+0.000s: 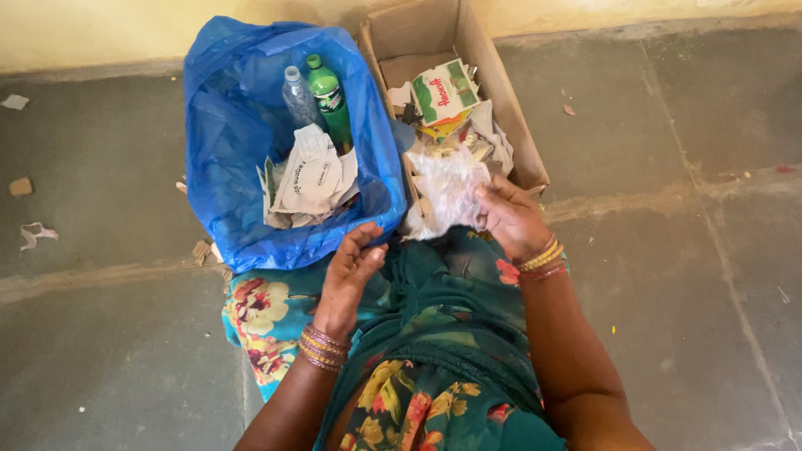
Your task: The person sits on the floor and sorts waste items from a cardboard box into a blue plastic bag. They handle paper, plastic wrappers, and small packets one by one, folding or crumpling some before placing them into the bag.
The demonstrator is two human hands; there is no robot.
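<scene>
A: Where is the crumpled clear plastic wrapper [447,194]?

B: In your right hand [511,219], its fingers [493,199] closed on the wrapper's right edge. You hold it over the near end of the cardboard box [501,92], above your lap.

A: And your left hand [351,271]?

B: Holding nothing, palm turned inward, fingers loosely curled and apart, just beside the near rim of the blue plastic bag [242,167].

A: Contents?

B: The bag holds a green bottle [330,98], a clear bottle [299,98] and crumpled white papers [313,177]. The box holds a green-and-white carton [444,90] on mixed scraps. Both stand on the grey stone floor [685,250].
</scene>
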